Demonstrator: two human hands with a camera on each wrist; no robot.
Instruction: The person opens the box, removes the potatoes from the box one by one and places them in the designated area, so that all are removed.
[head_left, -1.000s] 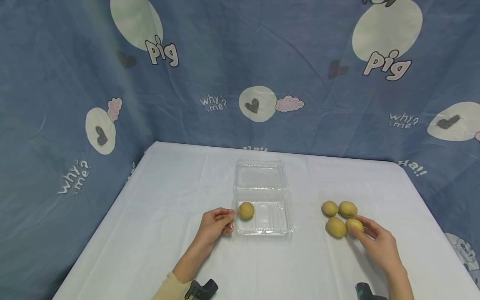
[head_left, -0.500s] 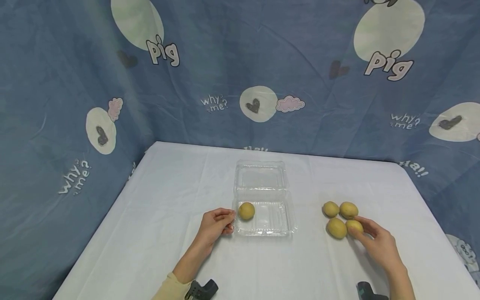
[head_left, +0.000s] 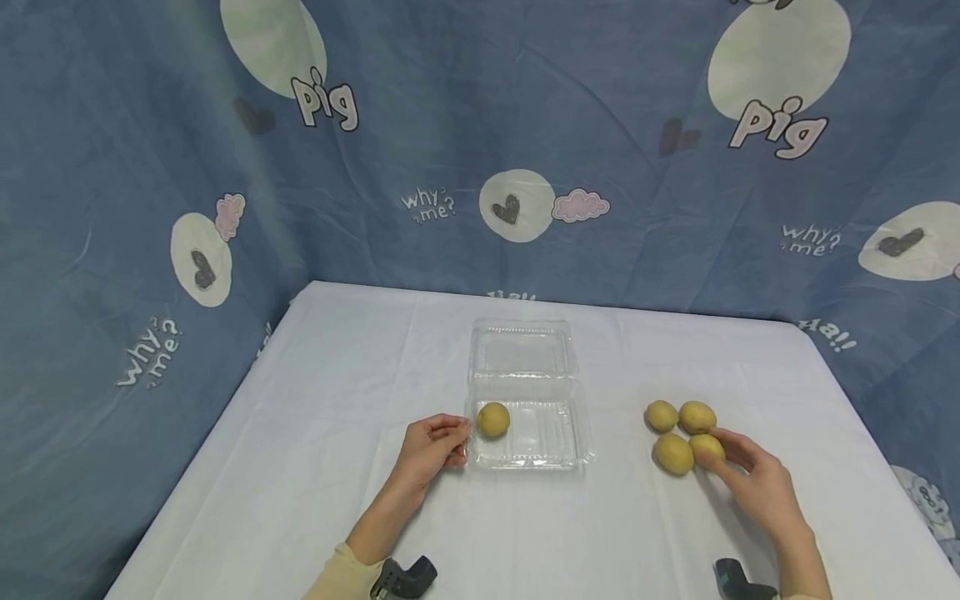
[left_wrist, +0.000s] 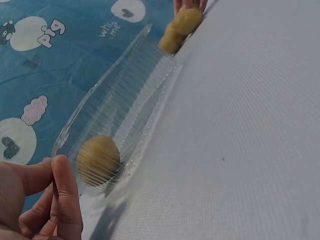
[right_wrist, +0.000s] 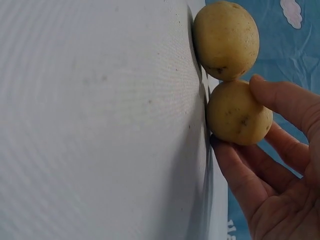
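Note:
A clear plastic clamshell container (head_left: 542, 427) lies with its lid laid back on the white table, a potato (head_left: 493, 420) in the left part of its base. My left hand (head_left: 433, 446) pinches the container's left rim between thumb and fingers, as the left wrist view also shows at the rim beside the potato (left_wrist: 98, 160). Over on the right, my right hand (head_left: 757, 483) grips a small potato (right_wrist: 237, 114), thumb on one side and fingers on the other. That potato is right against a larger potato (right_wrist: 226, 40) and close over the tablecloth.
Two more potatoes, one at the back left (head_left: 662, 416) and one at the back right (head_left: 697, 417), sit behind the gripped one. A white cloth (head_left: 315, 367) covers the table, and a blue printed curtain (head_left: 375, 250) hangs behind and along the left side.
The gripped potato and my right fingertips have shifted very slightly left. My left hand, the container and the other potatoes stay as they were.

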